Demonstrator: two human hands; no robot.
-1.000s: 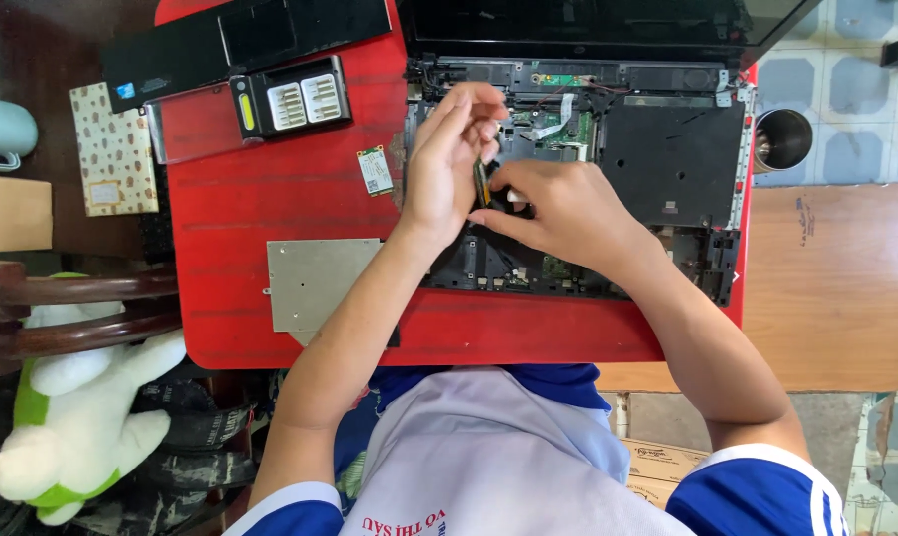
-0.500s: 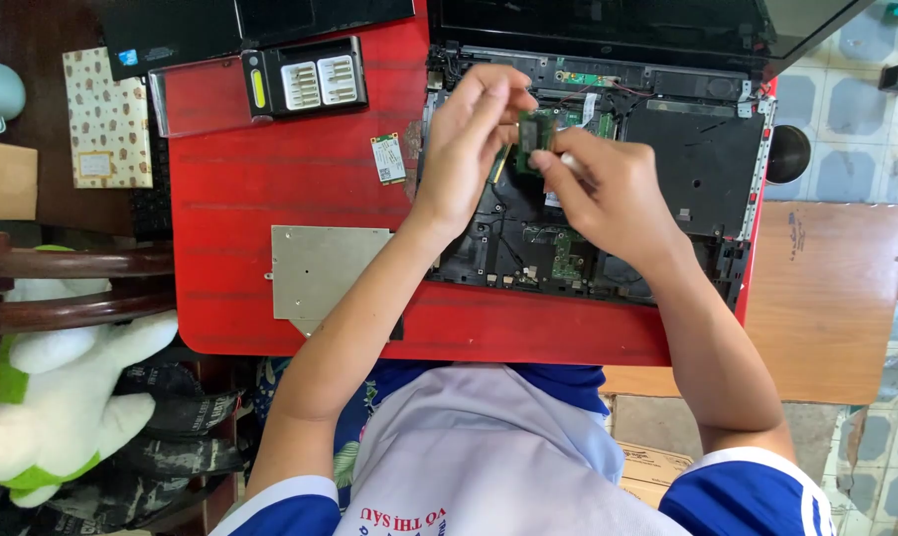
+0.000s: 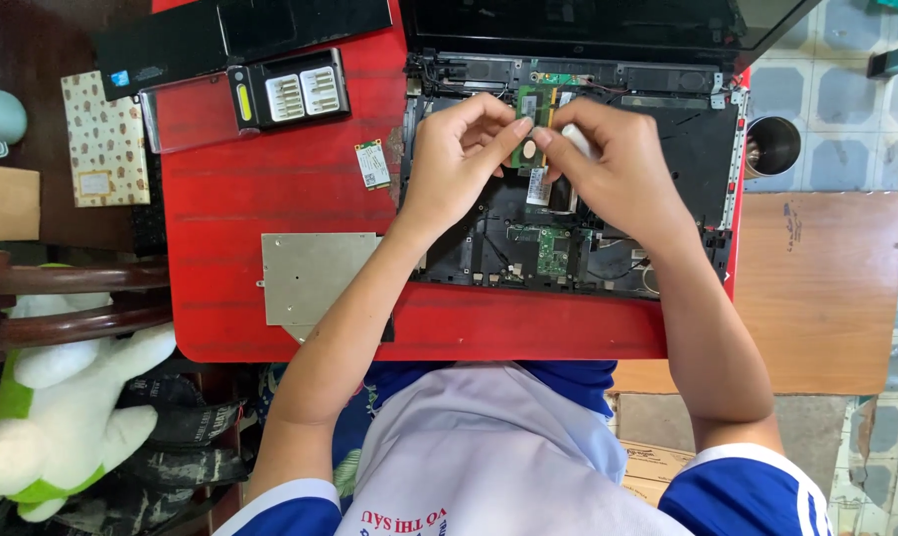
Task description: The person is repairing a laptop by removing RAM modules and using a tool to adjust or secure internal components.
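Seen from above: an opened laptop (image 3: 568,199) with its bottom cover off, lying on a red table (image 3: 270,199) in the upper middle of the frame, circuit boards and black plastic ribs exposed. Just above centre, a small green memory module (image 3: 530,134), held upright over the open bay. Left hand (image 3: 459,159) curled, thumb and forefinger pinching the left edge of the module. Right hand (image 3: 608,164) likewise curled, fingertips (image 3: 545,139) pressed to the module's right edge, with something small and white under the fingers, too hidden to identify. Both hands close together, nearly touching over the laptop's upper middle. Below them, inside the chassis, a second green board (image 3: 551,248). To the left of the laptop, flat on the red surface, a small green wireless card (image 3: 372,164). Lower left of that, a grey metal cover plate (image 3: 315,273), partly crossed by the left forearm. In the upper left of the frame, a black case of screwdriver bits (image 3: 290,91) with a yellow strip, and beside it a long black battery-like bar (image 3: 230,35) reaching along the top edge. Further left, a patterned notebook (image 3: 103,139) on a dark surface. At the right edge of the laptop, a round metal cup (image 3: 771,146) on tiled floor, and a wooden board (image 3: 816,288) beneath it. In the lower left corner, a white and green plush toy (image 3: 62,417) beside dark wooden chair rails (image 3: 71,298). At the bottom, a white shirt with blue sleeves (image 3: 498,457).
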